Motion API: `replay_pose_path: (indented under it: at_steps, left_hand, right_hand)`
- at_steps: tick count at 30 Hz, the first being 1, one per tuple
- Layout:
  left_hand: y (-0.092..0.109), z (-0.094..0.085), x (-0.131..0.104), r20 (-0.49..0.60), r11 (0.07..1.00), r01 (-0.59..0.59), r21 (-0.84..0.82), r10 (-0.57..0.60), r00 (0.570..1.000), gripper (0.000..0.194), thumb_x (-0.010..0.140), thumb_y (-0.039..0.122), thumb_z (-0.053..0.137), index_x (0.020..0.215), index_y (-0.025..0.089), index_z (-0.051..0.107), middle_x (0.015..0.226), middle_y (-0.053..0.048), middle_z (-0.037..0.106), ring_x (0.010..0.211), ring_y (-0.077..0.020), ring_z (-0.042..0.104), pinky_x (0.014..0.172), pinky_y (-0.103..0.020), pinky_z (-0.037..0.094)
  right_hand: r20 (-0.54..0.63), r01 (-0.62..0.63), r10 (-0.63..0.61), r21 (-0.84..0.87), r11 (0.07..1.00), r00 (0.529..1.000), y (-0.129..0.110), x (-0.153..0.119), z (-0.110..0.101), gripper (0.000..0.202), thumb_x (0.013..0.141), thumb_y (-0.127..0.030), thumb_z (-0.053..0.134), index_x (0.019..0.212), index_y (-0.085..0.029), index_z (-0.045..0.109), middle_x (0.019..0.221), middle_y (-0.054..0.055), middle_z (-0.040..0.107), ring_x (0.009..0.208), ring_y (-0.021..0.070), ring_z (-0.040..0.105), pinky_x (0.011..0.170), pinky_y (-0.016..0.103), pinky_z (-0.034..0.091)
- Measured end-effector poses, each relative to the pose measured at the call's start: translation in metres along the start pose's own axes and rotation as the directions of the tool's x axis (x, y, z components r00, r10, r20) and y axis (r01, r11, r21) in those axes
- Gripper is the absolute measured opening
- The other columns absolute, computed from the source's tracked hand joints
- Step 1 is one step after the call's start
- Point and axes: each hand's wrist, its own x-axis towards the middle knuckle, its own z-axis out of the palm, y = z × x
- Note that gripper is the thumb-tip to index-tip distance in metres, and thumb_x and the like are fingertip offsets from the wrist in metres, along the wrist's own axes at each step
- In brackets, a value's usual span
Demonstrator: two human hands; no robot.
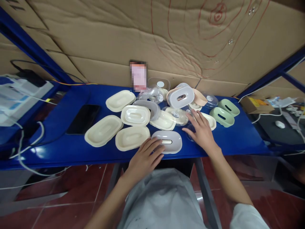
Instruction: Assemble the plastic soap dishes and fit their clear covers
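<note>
At the table's front edge lies a grey oval plastic dish (175, 148) with a slot in its middle. My left hand (146, 157) rests over its left end, fingers stretched out. My right hand (202, 132) is spread above a clear plastic lid (190, 133), partly hidden beneath it; whether they touch I cannot tell. A cream oval tray (132, 138) lies beside my left hand, with other cream trays (103, 130) further left. Past my right fingertips are a clear lid with a round sticker (175, 115) and a cream tray (210, 121).
Two green slotted dishes (222, 117) stand at the right. Grey and peach dishes (182, 98) are piled at the back. A black phone (83, 119) lies at the left; another phone (138, 76) leans on the cardboard wall (107, 41). White cables (22, 152) hang over the left edge.
</note>
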Motion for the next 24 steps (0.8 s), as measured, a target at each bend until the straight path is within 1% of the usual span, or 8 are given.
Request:
replay_pose_path:
  at_steps: [3,5,8,12,14,17,21,24]
  left_hand:
    - [0.001,-0.001,0.0,-0.017,1.0,0.008,-0.016,-0.008,1.0,0.029,0.104,0.021,0.065,0.132,0.021,0.066,0.146,-0.011,0.067,0.146,-0.0299,0.057,0.124,-0.055,0.049]
    - [0.001,-0.002,0.0,-0.055,0.999,0.022,-0.036,-0.024,0.998,0.028,0.103,0.021,0.067,0.13,0.021,0.066,0.148,-0.013,0.065,0.146,-0.0305,0.057,0.122,-0.054,0.051]
    - [0.003,-0.001,-0.002,-0.128,0.994,0.086,-0.073,-0.095,0.987,0.025,0.1,0.024,0.072,0.124,0.022,0.066,0.152,-0.015,0.06,0.144,-0.0311,0.059,0.116,-0.049,0.058]
    - [0.003,0.0,-0.004,-0.146,0.977,0.186,-0.1,-0.2,0.969,0.038,0.098,0.031,0.076,0.132,0.025,0.062,0.157,-0.015,0.054,0.143,-0.032,0.06,0.114,-0.047,0.059]
    - [0.002,0.001,-0.005,-0.149,0.971,0.213,-0.107,-0.227,0.962,0.053,0.097,0.034,0.077,0.145,0.027,0.055,0.16,-0.017,0.051,0.146,-0.0335,0.058,0.115,-0.049,0.058]
    - [0.001,0.001,-0.006,-0.116,0.972,0.205,-0.112,-0.218,0.969,0.069,0.098,0.031,0.076,0.16,0.029,0.043,0.165,-0.018,0.046,0.15,-0.0342,0.054,0.116,-0.05,0.057]
    - [0.0,0.0,-0.006,-0.077,0.978,0.176,-0.11,-0.185,0.98,0.072,0.101,0.029,0.072,0.164,0.032,0.038,0.163,-0.016,0.05,0.15,-0.0331,0.054,0.118,-0.05,0.055]
    - [0.0,0.001,-0.006,-0.095,0.978,0.188,-0.095,-0.197,0.976,0.071,0.1,0.032,0.074,0.163,0.032,0.04,0.162,-0.017,0.049,0.15,-0.0339,0.053,0.119,-0.051,0.054]
  right_hand:
    - [0.035,-0.043,0.041,0.065,0.997,0.999,0.012,0.017,-0.006,0.049,0.109,-0.04,0.057,0.155,-0.024,0.058,0.155,0.014,0.062,0.143,0.0349,0.06,0.117,0.057,0.053]
    - [-0.083,-0.069,0.082,0.148,0.987,0.993,0.01,0.014,-0.014,0.041,0.11,-0.035,0.053,0.149,-0.026,0.063,0.146,0.011,0.07,0.136,0.0309,0.066,0.117,0.054,0.054]
    - [-0.271,-0.099,0.164,0.238,0.966,0.948,-0.005,-0.009,-0.025,0.031,0.108,-0.033,0.057,0.135,-0.031,0.071,0.137,0.009,0.073,0.132,0.0321,0.069,0.116,0.056,0.055]
    - [-0.318,0.007,0.11,0.344,0.939,0.942,-0.031,-0.046,-0.015,0.019,0.102,-0.025,0.065,0.119,-0.031,0.073,0.122,0.01,0.074,0.124,0.0342,0.073,0.105,0.058,0.062]
    - [-0.252,0.093,0.019,0.425,0.9,0.968,-0.041,-0.056,-0.006,0.022,0.102,-0.02,0.064,0.12,-0.031,0.071,0.12,0.009,0.073,0.128,0.0326,0.071,0.104,0.054,0.064]
    - [-0.026,0.133,-0.139,0.508,0.851,0.99,-0.047,-0.056,-0.003,0.033,0.106,-0.019,0.06,0.136,-0.031,0.066,0.137,0.009,0.069,0.141,0.029,0.062,0.114,0.051,0.058]
    - [0.265,0.134,-0.282,0.465,0.875,0.922,-0.048,-0.045,-0.018,0.068,0.1,-0.047,0.073,0.161,-0.032,0.047,0.167,0.011,0.049,0.157,0.0331,0.044,0.125,0.06,0.046]
    - [0.278,0.14,-0.264,0.396,0.907,0.923,-0.05,-0.039,-0.02,0.084,0.097,-0.057,0.074,0.168,-0.033,0.036,0.173,0.011,0.04,0.161,0.0358,0.037,0.125,0.064,0.043]
